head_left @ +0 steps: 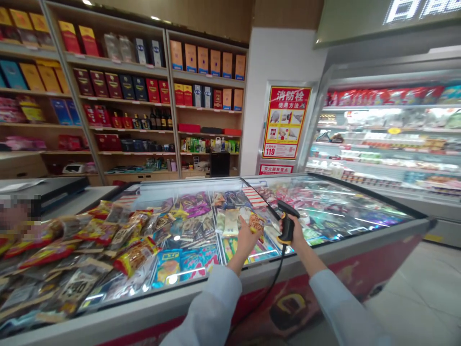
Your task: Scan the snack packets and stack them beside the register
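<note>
My left hand [248,239] is closed on a small snack packet [256,223] with a yellow and brown print, held above the glass top of the chest freezer [342,247]. To its right, my right hand [297,233] is wrapped round the grip of a black and yellow barcode scanner [287,226]. The scanner's cable hangs down past the freezer's front edge. Under the glass lie colourful frozen packets, among them blue ones [169,266].
Many loose snack packets [97,231] are heaped on the left part of the freezer top. Behind stand shelves [126,102] of boxes and bottles, a red wall sign [286,122], and a lit refrigerated display [389,144] at the right.
</note>
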{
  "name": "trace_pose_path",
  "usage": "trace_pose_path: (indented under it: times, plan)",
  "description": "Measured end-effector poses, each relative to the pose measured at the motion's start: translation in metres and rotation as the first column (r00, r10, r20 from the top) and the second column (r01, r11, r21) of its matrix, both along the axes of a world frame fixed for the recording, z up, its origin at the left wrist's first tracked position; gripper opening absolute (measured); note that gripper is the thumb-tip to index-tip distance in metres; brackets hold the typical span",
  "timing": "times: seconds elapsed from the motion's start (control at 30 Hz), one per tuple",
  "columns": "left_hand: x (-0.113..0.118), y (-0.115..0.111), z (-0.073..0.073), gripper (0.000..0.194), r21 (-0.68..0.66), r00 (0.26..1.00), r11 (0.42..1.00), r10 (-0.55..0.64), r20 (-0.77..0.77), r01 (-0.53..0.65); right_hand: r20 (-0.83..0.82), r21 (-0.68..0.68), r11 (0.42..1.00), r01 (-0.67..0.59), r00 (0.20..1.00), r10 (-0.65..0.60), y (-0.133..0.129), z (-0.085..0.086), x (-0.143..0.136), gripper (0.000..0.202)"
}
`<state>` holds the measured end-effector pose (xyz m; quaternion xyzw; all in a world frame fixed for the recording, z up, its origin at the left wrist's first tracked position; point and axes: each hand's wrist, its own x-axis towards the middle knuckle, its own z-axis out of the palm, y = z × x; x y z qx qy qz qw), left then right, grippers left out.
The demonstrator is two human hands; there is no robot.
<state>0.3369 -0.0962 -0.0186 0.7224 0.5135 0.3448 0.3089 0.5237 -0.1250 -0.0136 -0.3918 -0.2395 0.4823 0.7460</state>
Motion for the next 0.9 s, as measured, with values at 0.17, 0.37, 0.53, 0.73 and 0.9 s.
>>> trace_pose_path:
  times: [0.17, 0.37, 0.53, 0.73, 0.9]
  plan:
    - [0.018, -0.018, -0.008, 0.074, 0.114, 0.969, 0.993, 0.007, -0.247, 0.022, 0.001, -0.044, 0.999, 0.011, 1.0, -0.011, -0.004, -0.01, 0.015, 0.017]
    - [0.024, -0.027, -0.017, 0.052, 0.378, 0.972, 0.925, 0.058, -0.229, 0.034, 0.006, -0.063, 0.997, 0.046, 0.999, -0.046, -0.002, -0.015, 0.017, 0.017]
    - [0.023, -0.03, -0.023, 0.063, 0.391, 0.975, 0.914, -0.021, -0.223, 0.109, -0.001, -0.008, 0.999, 0.042, 0.999, -0.042, -0.001, -0.017, 0.015, 0.017]
    - [0.028, -0.028, -0.028, 0.061, 0.375, 0.956, 0.9, -0.124, -0.264, 0.22, 0.057, -0.031, 0.999, 0.029, 0.998, -0.027, 0.001, -0.018, 0.013, 0.018]
    - [0.029, -0.024, -0.031, 0.06, 0.385, 0.96, 0.898, -0.119, -0.254, 0.213, 0.058, -0.032, 0.999, 0.038, 0.998, -0.036, 0.002, -0.021, 0.014, 0.018]
